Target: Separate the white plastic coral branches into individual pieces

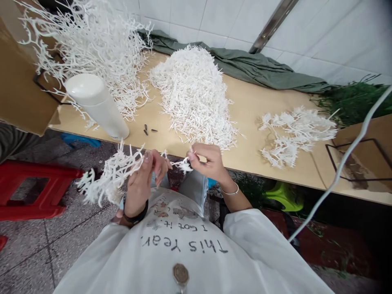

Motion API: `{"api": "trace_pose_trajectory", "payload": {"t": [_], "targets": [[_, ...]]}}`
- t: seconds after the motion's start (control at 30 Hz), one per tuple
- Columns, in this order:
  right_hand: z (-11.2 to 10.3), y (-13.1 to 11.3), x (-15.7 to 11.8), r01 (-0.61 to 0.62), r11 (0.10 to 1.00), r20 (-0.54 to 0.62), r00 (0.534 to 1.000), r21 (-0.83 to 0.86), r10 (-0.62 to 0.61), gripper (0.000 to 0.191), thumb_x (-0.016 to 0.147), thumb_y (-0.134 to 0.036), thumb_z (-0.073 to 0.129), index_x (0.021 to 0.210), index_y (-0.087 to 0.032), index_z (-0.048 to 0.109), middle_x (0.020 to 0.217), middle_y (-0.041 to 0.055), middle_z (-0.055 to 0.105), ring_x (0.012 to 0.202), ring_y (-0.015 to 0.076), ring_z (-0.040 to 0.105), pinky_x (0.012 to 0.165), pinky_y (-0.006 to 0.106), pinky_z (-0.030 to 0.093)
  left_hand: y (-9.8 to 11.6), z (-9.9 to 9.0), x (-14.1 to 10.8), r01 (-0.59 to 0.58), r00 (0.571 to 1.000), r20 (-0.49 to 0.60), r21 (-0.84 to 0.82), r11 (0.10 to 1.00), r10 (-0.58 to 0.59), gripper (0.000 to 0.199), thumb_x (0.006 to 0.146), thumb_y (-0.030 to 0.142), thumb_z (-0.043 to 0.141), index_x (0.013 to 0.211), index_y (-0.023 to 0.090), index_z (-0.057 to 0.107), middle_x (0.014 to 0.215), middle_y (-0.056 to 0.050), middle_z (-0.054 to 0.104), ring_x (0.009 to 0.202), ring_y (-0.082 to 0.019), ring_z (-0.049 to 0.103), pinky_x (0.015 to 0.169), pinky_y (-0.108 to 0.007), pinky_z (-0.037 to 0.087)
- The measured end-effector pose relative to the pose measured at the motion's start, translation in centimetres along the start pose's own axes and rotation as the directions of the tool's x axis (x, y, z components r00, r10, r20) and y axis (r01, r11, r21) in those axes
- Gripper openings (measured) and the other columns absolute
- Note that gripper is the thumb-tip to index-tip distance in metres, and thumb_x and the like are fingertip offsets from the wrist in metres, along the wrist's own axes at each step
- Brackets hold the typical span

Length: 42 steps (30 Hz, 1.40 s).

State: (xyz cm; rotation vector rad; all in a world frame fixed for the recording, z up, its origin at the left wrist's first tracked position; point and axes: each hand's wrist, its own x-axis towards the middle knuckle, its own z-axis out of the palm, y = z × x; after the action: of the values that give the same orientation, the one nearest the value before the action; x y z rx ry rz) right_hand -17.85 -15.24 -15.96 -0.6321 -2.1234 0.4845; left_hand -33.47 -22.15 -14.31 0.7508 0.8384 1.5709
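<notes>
My left hand is closed on a bunch of white branching sprigs, which sticks out to the left over the floor. A thin white stem runs from it toward my right hand, whose thumb and fingers pinch a small white sprig piece just off the table's front edge. Beyond my hands lies a large heap of short white pieces on the wooden table. A tangled pile of long white branches rises at the back left. More white sprigs lie on the right.
A white bottle stands near the table's left front edge, with several dark seeds beside it. Cardboard boxes flank the table. Green cloth lies along the wall. A white cable crosses at right. A red stool stands at left.
</notes>
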Motion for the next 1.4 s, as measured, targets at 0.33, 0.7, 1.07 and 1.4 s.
{"api": "trace_pose_trajectory", "payload": {"t": [0.33,0.7,1.07,1.4], "targets": [[-10.3,4.9,-0.4,-0.259,0.958,-0.891,0.455,-0.123,0.008,0.03,0.092,-0.044,0.038,0.07,-0.024,0.044,0.061,-0.0004,0.039,0.047,0.0106,0.031,0.048,0.03,0.027,2.3,-3.0,0.5,-0.198,0.98,-0.049,-0.29,0.936,0.192,0.047,0.096,0.033,0.039,0.053,0.019,0.03,0.04,0.007,0.014,0.039,-0.008,0.016,0.053,-0.021,0.038],[-8.7,10.1,-0.2,-0.464,0.656,-0.359,0.884,-0.595,0.3,0.025,0.089,-0.027,0.044,0.095,-0.019,0.067,0.084,0.0103,0.068,0.081,0.0261,0.057,0.084,0.05,0.037,0.1,-0.2,3.4,-0.247,0.966,-0.138,-0.237,0.939,0.22,0.03,0.093,0.035,0.047,0.067,0.019,0.046,0.057,0.005,0.032,0.054,-0.009,0.04,0.074,-0.023,0.045],[-1.1,-0.8,0.2,0.123,0.898,0.077,0.992,-0.423,-0.1,0.052,0.081,-0.055,0.057,0.114,-0.016,0.06,0.101,0.0098,0.069,0.089,0.0221,0.061,0.079,0.038,0.042,-1.1,1.1,3.3,-0.084,0.996,-0.042,-0.278,0.957,0.076,0.03,0.095,0.029,0.044,0.068,0.018,0.049,0.063,0.003,0.034,0.055,-0.008,0.038,0.062,-0.019,0.041],[-0.6,-0.6,-0.5,-0.202,0.966,0.176,0.957,-0.162,0.23,0.03,0.087,-0.044,0.054,0.089,-0.015,0.063,0.077,0.0036,0.067,0.067,0.0126,0.059,0.072,0.028,0.043,-0.9,1.2,3.1,-0.036,0.999,0.024,-0.222,0.974,0.042,0.034,0.096,0.032,0.04,0.065,0.017,0.045,0.056,0.005,0.03,0.05,-0.008,0.032,0.055,-0.018,0.037]]}}
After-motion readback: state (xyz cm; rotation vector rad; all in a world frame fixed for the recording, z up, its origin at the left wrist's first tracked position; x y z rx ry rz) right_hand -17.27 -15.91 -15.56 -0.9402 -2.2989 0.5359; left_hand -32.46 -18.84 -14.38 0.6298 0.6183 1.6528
